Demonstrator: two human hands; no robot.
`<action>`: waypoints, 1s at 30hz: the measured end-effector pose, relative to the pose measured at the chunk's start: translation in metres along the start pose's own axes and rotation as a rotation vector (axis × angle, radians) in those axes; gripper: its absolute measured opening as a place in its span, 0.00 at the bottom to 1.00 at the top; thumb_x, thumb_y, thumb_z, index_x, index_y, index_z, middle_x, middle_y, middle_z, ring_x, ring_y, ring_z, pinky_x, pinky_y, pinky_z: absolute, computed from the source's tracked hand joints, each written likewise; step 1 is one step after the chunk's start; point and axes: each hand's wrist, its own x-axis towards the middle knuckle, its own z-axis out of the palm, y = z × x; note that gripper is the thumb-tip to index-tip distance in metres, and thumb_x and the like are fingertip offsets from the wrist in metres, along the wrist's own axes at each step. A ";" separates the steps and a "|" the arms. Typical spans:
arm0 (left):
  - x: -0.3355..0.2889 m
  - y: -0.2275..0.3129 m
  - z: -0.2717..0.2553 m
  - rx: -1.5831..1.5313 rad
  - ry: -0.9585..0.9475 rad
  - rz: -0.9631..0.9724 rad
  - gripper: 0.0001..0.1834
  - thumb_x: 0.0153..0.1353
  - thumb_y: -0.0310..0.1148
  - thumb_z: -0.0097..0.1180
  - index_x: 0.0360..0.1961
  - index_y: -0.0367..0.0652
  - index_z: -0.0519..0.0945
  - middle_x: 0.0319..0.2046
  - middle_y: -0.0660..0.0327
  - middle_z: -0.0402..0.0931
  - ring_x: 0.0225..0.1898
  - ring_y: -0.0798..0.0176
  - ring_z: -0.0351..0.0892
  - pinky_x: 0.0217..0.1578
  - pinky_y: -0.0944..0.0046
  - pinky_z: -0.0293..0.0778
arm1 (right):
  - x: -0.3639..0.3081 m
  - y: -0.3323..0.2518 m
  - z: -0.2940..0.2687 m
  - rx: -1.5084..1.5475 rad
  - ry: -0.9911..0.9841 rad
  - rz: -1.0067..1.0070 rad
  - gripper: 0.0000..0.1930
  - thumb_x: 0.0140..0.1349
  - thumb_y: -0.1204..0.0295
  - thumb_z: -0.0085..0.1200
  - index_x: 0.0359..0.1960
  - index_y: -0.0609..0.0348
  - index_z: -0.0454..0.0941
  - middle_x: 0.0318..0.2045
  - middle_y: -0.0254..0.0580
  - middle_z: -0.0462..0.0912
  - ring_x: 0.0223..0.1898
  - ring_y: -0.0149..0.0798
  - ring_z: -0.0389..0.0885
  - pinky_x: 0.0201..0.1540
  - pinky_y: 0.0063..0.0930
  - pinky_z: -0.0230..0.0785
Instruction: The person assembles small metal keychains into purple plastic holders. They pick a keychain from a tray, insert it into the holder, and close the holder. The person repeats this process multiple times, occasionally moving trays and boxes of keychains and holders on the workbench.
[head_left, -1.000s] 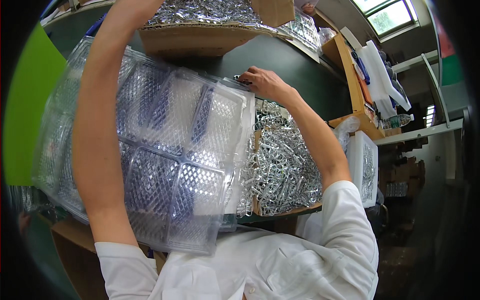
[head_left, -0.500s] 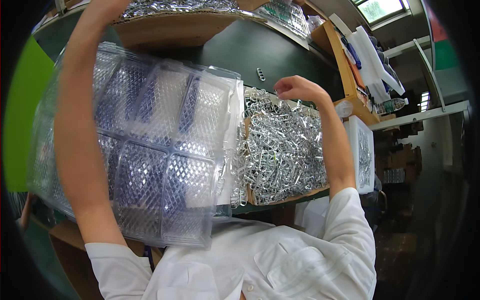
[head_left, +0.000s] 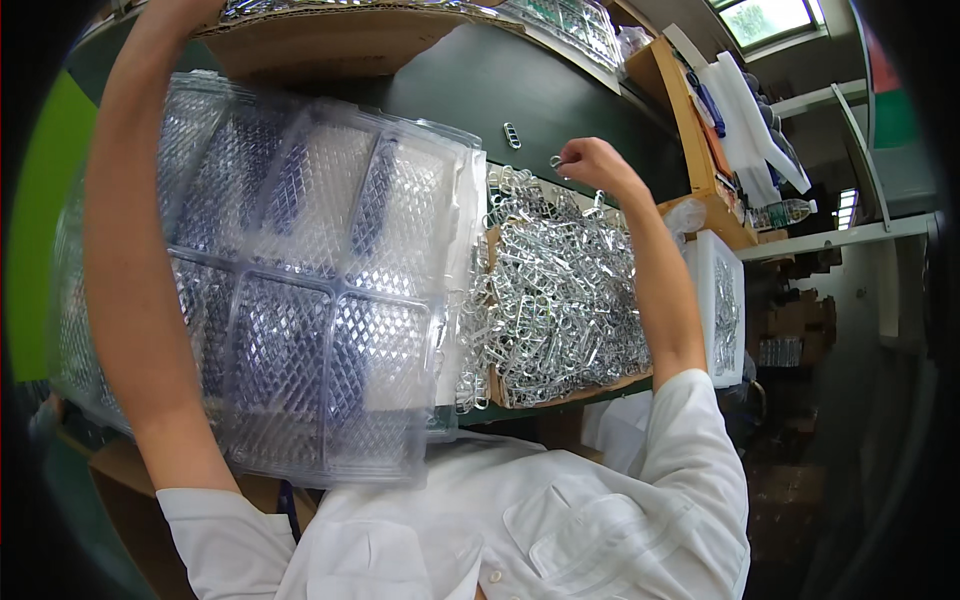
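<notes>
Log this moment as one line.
left hand: out of frame; left forearm: over clear trays; right hand: pinching metal piece; loose piece: on green table

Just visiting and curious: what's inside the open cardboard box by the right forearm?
The cardboard box is heaped with small silvery metal pieces. Only the top layer shows; whatever lies deeper, and the box's bottom, is covered.
</notes>
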 end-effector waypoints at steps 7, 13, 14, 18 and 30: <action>-0.020 0.053 -0.005 -0.294 0.010 -0.159 0.20 0.63 0.29 0.45 0.48 0.24 0.81 0.46 0.34 0.84 0.51 0.42 0.85 0.52 0.54 0.78 | -0.004 -0.053 -0.014 0.217 -0.072 0.042 0.19 0.61 0.61 0.66 0.49 0.61 0.89 0.35 0.47 0.91 0.39 0.40 0.90 0.47 0.34 0.80; 0.005 -0.034 0.006 0.512 -0.111 0.225 0.22 0.63 0.29 0.47 0.52 0.27 0.81 0.47 0.34 0.84 0.51 0.40 0.84 0.52 0.55 0.77 | 0.076 -0.062 0.041 -0.071 0.115 -0.092 0.20 0.57 0.58 0.67 0.45 0.60 0.87 0.45 0.53 0.89 0.50 0.56 0.86 0.54 0.45 0.77; 0.004 -0.041 0.008 0.248 -0.053 0.099 0.22 0.63 0.29 0.46 0.52 0.26 0.81 0.47 0.34 0.83 0.52 0.40 0.84 0.53 0.55 0.77 | 0.077 -0.067 0.040 -0.085 0.078 -0.093 0.20 0.56 0.59 0.67 0.45 0.60 0.87 0.44 0.52 0.89 0.49 0.56 0.86 0.53 0.45 0.78; -0.006 0.005 0.009 -0.260 0.033 -0.169 0.24 0.63 0.29 0.45 0.57 0.26 0.78 0.51 0.31 0.81 0.56 0.36 0.81 0.56 0.52 0.76 | 0.030 -0.064 0.011 -0.012 -0.030 -0.070 0.20 0.54 0.62 0.66 0.45 0.62 0.85 0.39 0.48 0.89 0.42 0.47 0.88 0.50 0.39 0.78; -0.007 -0.077 0.019 -0.485 -0.005 -0.318 0.26 0.59 0.37 0.52 0.57 0.35 0.78 0.35 0.56 0.79 0.36 0.62 0.72 0.39 0.57 0.71 | 0.011 -0.233 -0.079 0.997 0.196 -0.194 0.40 0.70 0.40 0.55 0.71 0.61 0.69 0.68 0.48 0.75 0.71 0.45 0.71 0.60 0.43 0.75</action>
